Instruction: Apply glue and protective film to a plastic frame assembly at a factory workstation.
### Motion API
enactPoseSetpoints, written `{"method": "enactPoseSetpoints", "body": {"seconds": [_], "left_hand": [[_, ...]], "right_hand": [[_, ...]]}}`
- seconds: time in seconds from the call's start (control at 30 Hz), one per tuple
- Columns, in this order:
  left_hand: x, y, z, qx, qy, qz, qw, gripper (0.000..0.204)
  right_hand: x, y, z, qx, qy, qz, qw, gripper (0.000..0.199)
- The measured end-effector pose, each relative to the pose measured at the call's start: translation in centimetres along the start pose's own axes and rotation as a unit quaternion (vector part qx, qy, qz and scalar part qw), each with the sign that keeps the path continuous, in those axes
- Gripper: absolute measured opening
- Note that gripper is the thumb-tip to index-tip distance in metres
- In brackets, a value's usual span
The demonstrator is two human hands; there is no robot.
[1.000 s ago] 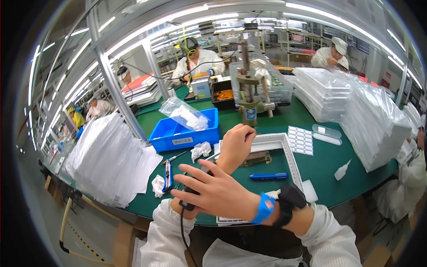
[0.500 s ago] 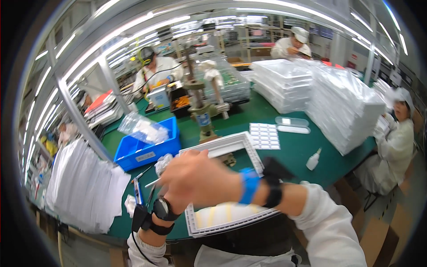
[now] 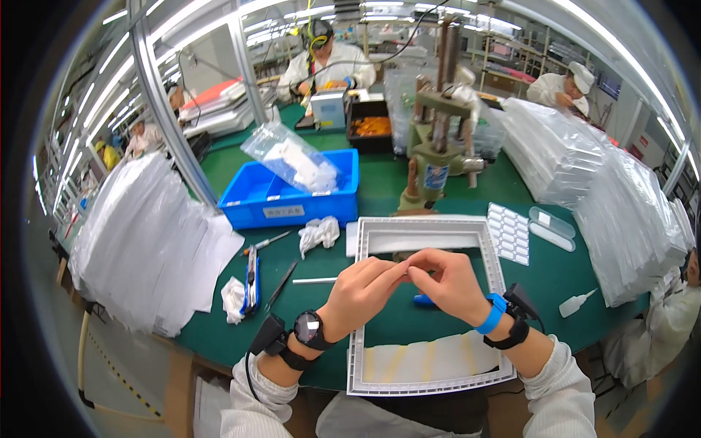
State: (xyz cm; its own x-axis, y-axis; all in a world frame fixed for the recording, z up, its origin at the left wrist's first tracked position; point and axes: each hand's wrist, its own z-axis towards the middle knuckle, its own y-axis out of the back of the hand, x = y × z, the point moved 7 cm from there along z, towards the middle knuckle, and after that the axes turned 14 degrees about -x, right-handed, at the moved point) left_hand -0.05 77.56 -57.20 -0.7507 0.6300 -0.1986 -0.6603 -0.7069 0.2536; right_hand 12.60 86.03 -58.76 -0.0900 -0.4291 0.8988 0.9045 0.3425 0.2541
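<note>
Above a white rectangular plastic frame (image 3: pixel 496 274) on the green table, my left hand (image 3: pixel 370 288) and my right hand (image 3: pixel 447 281) meet at the fingertips. Both are closed in a pinch. Whatever lies between the fingers is too small or hidden to name. Along the frame's near side runs a white sheet with yellowish strips (image 3: pixel 431 359). A blue object (image 3: pixel 423 300) shows partly beneath my right hand, inside the frame. Left of my left hand lies a thin white stick (image 3: pixel 314 280). My left wrist wears a dark watch, my right a blue band.
A blue bin (image 3: pixel 288 212) with a plastic bag stands behind, beside a green hand press (image 3: pixel 434 157). Tweezers (image 3: pixel 281 285), a blue cutter knife (image 3: pixel 252 281) and crumpled tissue (image 3: pixel 319 233) lie left. A label sheet (image 3: pixel 509 233), a small bottle (image 3: pixel 577 303) and wrapped stacks (image 3: pixel 628 219) are right.
The view has turned left, so the table things appear further right. My hands, crossed and blurred before, are now side by side with fingertips together over the frame.
</note>
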Motion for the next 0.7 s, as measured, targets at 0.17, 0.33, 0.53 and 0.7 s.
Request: {"method": "enactPoseSetpoints", "body": {"seconds": [0.17,0.33,0.53,0.7], "left_hand": [[-0.7,0.4,-0.4,0.029,-0.075,0.033,0.996,0.040],[-1.1,0.4,-0.6,-0.011,-0.074,0.049,0.996,0.037],[-1.1,0.5,-1.0,-0.002,-0.083,0.068,0.994,0.033],[-1.2,0.4,-0.7,0.010,-0.089,0.065,0.994,0.029]], "right_hand": [[-1.6,-1.1,-0.1,0.054,-0.104,0.131,0.984,0.014],[-1.5,-0.5,-0.1,0.050,-0.073,0.133,0.987,0.010],[-1.8,-1.2,-0.4,0.067,-0.088,0.134,0.985,0.014],[-2.1,-1.1,-0.5,0.066,-0.104,0.126,0.984,0.015]]}}
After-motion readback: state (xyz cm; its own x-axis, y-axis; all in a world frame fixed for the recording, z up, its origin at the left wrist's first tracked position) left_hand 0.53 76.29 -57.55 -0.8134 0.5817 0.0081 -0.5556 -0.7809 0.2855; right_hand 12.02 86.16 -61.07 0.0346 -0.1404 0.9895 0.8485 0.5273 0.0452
